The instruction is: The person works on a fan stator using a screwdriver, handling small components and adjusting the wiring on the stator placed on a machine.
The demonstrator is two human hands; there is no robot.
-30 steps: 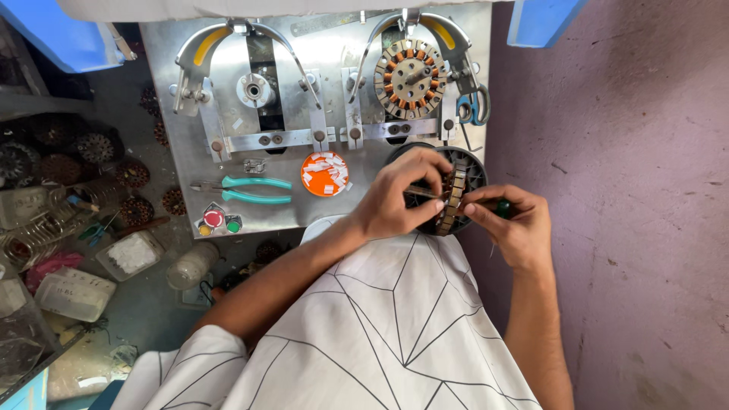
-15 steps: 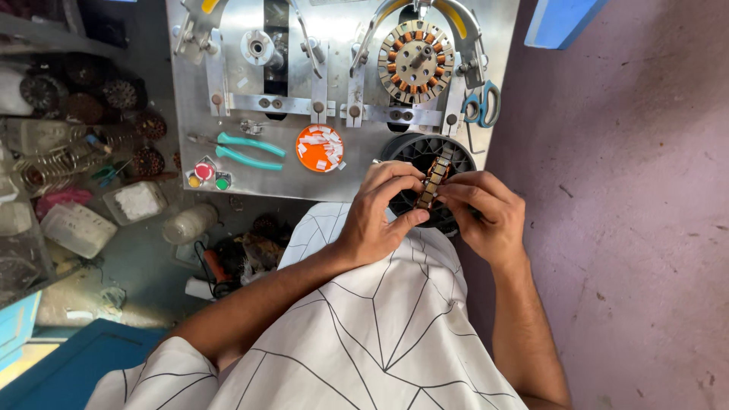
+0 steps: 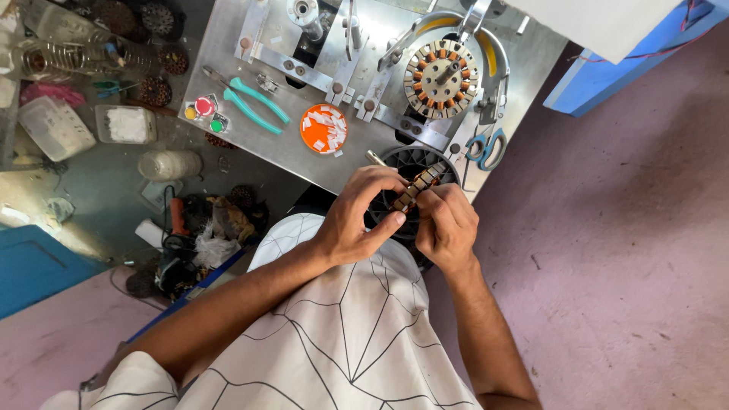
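My left hand (image 3: 363, 216) and my right hand (image 3: 446, 225) both grip a round motor stator (image 3: 419, 184) with copper windings, held on edge in front of my lap. Fingers of both hands wrap its rim, thumbs close together. Under it sits a black round plastic holder (image 3: 411, 161) at the near edge of a metal work plate (image 3: 250, 129). A second wound stator (image 3: 441, 79) is mounted on the winding fixture at the back of the plate.
On the plate lie teal-handled pliers (image 3: 255, 105), an orange lid with white paper bits (image 3: 323, 129), coloured buttons (image 3: 203, 110) and blue-handled scissors (image 3: 486, 148). Plastic containers (image 3: 125, 124) and more stators (image 3: 156, 91) crowd the floor at left. Pink floor (image 3: 623, 250) lies at right.
The view has swung, so the plate sits tilted. My hands have drawn closer together on the stator and lifted it slightly off the black holder.
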